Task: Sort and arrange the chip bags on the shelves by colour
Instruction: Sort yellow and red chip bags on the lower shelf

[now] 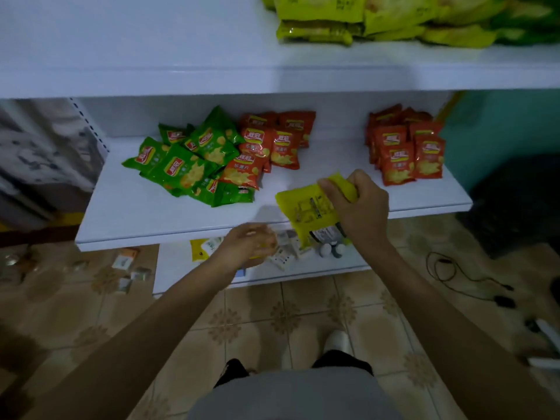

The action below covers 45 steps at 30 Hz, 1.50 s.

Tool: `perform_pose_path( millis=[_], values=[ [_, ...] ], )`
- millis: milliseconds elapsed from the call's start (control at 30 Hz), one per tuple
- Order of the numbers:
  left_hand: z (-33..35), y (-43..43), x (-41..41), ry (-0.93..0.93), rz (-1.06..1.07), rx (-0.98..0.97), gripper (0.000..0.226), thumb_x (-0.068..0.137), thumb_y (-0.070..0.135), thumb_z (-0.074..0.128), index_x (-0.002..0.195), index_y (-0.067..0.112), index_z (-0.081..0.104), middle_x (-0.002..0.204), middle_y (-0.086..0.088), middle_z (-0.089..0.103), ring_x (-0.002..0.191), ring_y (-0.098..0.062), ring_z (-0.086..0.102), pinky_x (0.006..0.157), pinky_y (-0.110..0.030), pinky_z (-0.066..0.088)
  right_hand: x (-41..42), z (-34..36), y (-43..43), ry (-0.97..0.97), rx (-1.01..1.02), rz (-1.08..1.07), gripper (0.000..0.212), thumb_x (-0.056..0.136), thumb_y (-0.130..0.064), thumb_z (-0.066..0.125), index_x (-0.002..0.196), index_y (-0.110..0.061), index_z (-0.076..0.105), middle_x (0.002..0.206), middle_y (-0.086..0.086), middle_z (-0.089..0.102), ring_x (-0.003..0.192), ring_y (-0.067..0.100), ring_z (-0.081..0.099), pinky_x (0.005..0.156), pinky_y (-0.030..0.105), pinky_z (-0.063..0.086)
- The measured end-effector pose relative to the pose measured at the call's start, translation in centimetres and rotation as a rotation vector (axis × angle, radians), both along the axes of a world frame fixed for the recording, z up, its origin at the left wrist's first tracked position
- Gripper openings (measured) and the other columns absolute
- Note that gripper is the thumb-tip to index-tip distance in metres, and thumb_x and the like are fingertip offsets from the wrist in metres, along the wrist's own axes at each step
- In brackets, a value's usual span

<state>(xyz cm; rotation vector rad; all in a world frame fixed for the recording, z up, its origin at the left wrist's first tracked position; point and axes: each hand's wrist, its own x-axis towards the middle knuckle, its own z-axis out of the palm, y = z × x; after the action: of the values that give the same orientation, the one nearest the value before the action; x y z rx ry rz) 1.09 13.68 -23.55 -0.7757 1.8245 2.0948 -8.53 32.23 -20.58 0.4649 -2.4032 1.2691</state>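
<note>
My right hand (359,204) grips a yellow chip bag (309,212) by its top, back side up, over the front edge of the middle shelf (136,213). My left hand (250,242) hovers below that edge, fingers curled loosely, holding nothing that I can make out. On the middle shelf lie a heap of green bags (185,165), a group of red bags (266,147) touching it, and a separate neat stack of red bags (406,150) at the right. Several yellow bags (363,19) lie on the top shelf (151,56) at the right.
The bottom shelf (303,271) holds a yellow packet (200,250) and small white packets (283,256). Loose packets (127,265) lie on the tiled floor at the left. A black cable (460,274) runs over the floor at the right, below a dark object (515,204).
</note>
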Motion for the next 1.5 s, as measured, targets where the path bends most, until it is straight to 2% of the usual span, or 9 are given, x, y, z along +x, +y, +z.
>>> perform_pose_path(
  millis=[100,200,367,467,700,833,967,1233,1500],
  values=[
    [1.3,1.5,0.1,-0.075,-0.082,0.300,0.064,0.092,0.062,0.040,0.123,0.010,0.060,0.122,-0.017,0.066,0.106,-0.029,0.066,0.093,-0.041,0.050,2.3,0.1,-0.2,0.504,0.195,0.050,0.044,0.086,-0.044,0.067,0.067,-0.015,0.039,0.057,0.003,0.042,0.051,0.019,0.041,0.046,0.031,0.034],
    [3.6,3.2,-0.5,0.061,-0.103,0.614,0.083,0.077,0.073,0.042,0.129,0.010,0.060,0.125,-0.016,0.064,0.110,-0.030,0.062,0.099,-0.045,0.046,4.8,-1.1,-1.0,0.758,0.414,0.277,0.019,0.081,-0.013,0.074,0.075,-0.007,0.057,0.086,0.017,0.066,0.077,0.030,0.062,0.067,0.036,0.049],
    [6.2,5.6,-1.6,0.181,-0.098,0.597,0.041,0.090,0.042,0.050,0.094,0.012,0.077,0.100,-0.011,0.073,0.090,-0.023,0.071,0.080,-0.034,0.059,5.6,-0.8,1.6,0.606,0.452,0.457,0.022,0.082,-0.022,0.070,0.090,-0.002,0.068,0.122,0.021,0.063,0.119,0.035,0.056,0.099,0.049,0.045],
    [7.2,7.3,-2.4,0.263,-0.062,0.577,0.037,0.096,0.037,0.048,0.115,0.012,0.067,0.117,-0.014,0.068,0.107,-0.030,0.066,0.094,-0.041,0.053,6.2,-0.9,4.1,0.543,0.510,0.560,0.031,0.088,-0.038,0.067,0.096,-0.007,0.070,0.138,0.019,0.052,0.136,0.032,0.042,0.111,0.053,0.032],
    [9.2,12.1,-3.4,0.424,-0.061,0.260,0.026,0.088,0.026,0.059,0.111,0.017,0.066,0.114,-0.010,0.071,0.104,-0.028,0.067,0.091,-0.042,0.055,4.2,1.3,9.7,0.437,0.077,0.292,0.034,0.090,-0.034,0.062,0.117,-0.014,0.056,0.132,0.009,0.049,0.125,0.023,0.046,0.102,0.036,0.040],
    [9.6,14.0,-3.2,0.424,-0.073,0.179,0.022,0.088,0.025,0.059,0.108,0.021,0.067,0.110,-0.008,0.072,0.101,-0.026,0.069,0.085,-0.038,0.058,1.6,3.6,11.8,-0.144,-0.303,0.249,0.058,0.079,-0.041,0.074,0.128,-0.023,0.050,0.129,-0.004,0.056,0.119,0.012,0.055,0.095,0.024,0.046],
    [9.0,15.3,-2.4,0.442,0.038,0.153,0.034,0.085,0.033,0.059,0.115,0.018,0.064,0.110,-0.009,0.072,0.101,-0.027,0.069,0.082,-0.036,0.058,0.5,4.2,11.8,-0.755,-0.552,0.564,0.027,0.080,-0.024,0.068,0.107,-0.023,0.065,0.101,0.001,0.074,0.087,0.019,0.072,0.066,0.028,0.058],
    [8.4,12.8,-0.6,0.467,0.319,0.038,0.049,0.080,0.041,0.060,0.120,0.013,0.063,0.111,-0.012,0.071,0.102,-0.031,0.068,0.086,-0.043,0.056,0.3,3.8,7.8,-0.810,-0.514,0.699,0.046,0.073,-0.026,0.071,0.116,-0.014,0.064,0.107,0.005,0.073,0.097,0.027,0.070,0.081,0.042,0.058],
    [14.8,7.8,-5.3,0.666,0.197,-0.129,0.035,0.082,0.034,0.061,0.114,0.021,0.064,0.107,0.002,0.073,0.098,-0.018,0.070,0.076,-0.031,0.058,-3.8,9.8,3.1,-0.555,-0.569,0.620,0.032,0.082,-0.007,0.070,0.113,-0.015,0.064,0.102,0.004,0.074,0.090,0.021,0.072,0.072,0.034,0.059]
  ],
)
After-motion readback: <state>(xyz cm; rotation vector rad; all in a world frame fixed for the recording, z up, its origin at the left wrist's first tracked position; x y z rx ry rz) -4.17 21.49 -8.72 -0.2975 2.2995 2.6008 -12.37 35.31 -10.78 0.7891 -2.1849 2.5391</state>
